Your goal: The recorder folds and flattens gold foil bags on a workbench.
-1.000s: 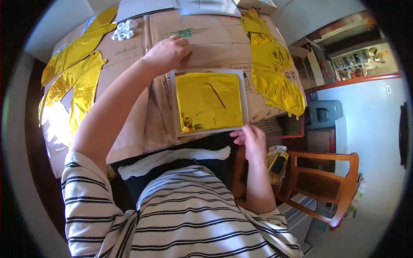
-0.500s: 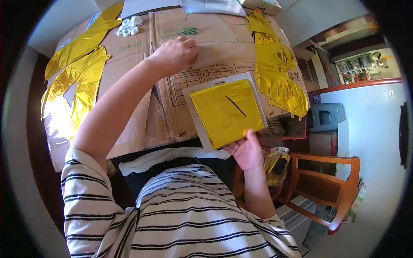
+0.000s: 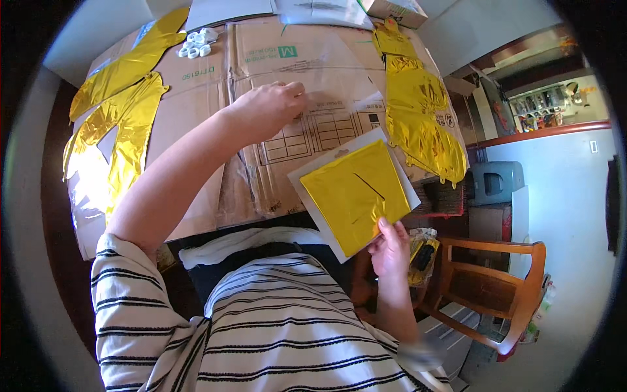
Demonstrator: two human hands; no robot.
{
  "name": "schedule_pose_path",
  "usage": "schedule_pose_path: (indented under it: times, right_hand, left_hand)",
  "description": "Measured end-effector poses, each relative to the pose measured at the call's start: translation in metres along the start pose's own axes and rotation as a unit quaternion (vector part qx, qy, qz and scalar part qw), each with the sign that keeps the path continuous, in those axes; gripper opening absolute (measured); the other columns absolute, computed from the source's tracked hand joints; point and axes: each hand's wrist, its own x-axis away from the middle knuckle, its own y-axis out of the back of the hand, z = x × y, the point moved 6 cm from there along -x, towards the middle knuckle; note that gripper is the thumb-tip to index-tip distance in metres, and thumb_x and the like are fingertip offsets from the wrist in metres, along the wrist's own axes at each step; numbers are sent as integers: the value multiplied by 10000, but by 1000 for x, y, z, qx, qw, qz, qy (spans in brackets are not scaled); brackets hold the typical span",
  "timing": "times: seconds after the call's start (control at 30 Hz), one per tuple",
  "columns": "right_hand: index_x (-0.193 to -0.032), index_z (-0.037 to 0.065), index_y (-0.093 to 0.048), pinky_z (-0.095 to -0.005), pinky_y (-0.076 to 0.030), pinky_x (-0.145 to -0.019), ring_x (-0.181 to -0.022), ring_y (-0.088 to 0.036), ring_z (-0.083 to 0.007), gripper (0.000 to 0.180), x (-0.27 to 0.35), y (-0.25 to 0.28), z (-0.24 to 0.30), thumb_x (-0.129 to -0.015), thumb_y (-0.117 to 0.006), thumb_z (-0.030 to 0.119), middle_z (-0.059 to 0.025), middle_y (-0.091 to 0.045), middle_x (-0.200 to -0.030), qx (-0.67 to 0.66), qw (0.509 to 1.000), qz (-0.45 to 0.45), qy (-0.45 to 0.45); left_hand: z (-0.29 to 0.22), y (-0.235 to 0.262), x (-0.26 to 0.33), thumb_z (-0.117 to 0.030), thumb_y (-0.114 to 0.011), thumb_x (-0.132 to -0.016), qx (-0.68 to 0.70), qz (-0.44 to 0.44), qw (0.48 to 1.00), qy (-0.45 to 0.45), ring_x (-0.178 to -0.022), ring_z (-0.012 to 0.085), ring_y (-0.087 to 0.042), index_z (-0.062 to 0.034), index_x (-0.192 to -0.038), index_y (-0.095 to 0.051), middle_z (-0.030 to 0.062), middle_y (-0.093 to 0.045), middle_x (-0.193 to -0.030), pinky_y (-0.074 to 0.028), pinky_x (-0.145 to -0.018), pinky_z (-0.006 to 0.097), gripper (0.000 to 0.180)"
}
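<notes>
My right hand (image 3: 390,245) grips the lower corner of a flat white-backed packet with folded gold foil (image 3: 353,191) inside, holding it tilted over the table's near edge. My left hand (image 3: 269,108) reaches forward and rests its fingertips on a sheet of clear plastic (image 3: 313,62) that lies over the flattened brown cardboard (image 3: 196,137) covering the table.
Gold foil balloons lie at the table's left (image 3: 114,124) and right (image 3: 418,124) sides. Small white pieces (image 3: 198,43) sit at the far left. A wooden chair (image 3: 496,287) stands to my right, with a grey bin (image 3: 496,184) beyond it.
My right hand has lifted the gold packet off the cardboard and drawn it toward me and to the right, tilting it. My left hand stays pressed on the far cardboard.
</notes>
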Motion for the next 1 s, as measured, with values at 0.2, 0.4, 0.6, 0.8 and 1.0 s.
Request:
schedule_pose_path:
  times: [0.2, 0.4, 0.6, 0.8, 1.0]
  right_hand:
    - [-1166, -28, -651, -327, -510, -902, -974, -661, -178, 266, 11, 14, 23, -931, -652, 97, -106, -689, -1105, -11, 992, 68, 108]
    - [-1130, -15, -688, -265, -505, -734, -811, -645, -119, 270, 12, -9, 24, -903, -698, 132, -52, -709, -968, 67, 990, 125, 20]
    - [-1070, 23, -682, -194, -432, -479, -583, -582, -66, 198, 5, -31, 14, -933, -704, 164, -12, -678, -830, 14, 998, 63, 25]
    - [-1072, 25, -656, -198, -446, -439, -586, -603, -58, 154, 17, -35, 6, -966, -670, 136, -26, -688, -864, 51, 993, 9, 103]
    - [-1125, 15, -654, -221, -468, -463, -603, -603, -76, 154, 27, -49, -1, -989, -630, 83, -32, -676, -865, 40, 989, -13, 141]
  left_hand:
    - [-16, 5, 15, 46, -597, -848, 5, 43, 999, 7, -1034, 355, -675, -48, -1307, -543, 153, -585, -1260, -578, -873, 439, 471]
    - [-42, 15, 32, 9, -585, -872, 3, 41, 999, -27, -1009, 365, -682, -65, -1405, -490, 170, -589, -1244, -582, -846, 443, 546]
    - [-58, 22, 61, 10, -613, -866, 67, -19, 998, -6, -883, 387, -711, -99, -1496, -409, 193, -639, -1205, -601, -741, 445, 671]
    - [-46, 8, 68, -46, -632, -899, 153, -85, 984, 27, -813, 380, -711, -65, -1426, -477, 201, -694, -1006, -599, -723, 444, 550]
    - [-52, 19, 71, -31, -628, -894, 113, -82, 985, 103, -824, 364, -712, -43, -1350, -544, 193, -694, -1031, -596, -728, 436, 463]
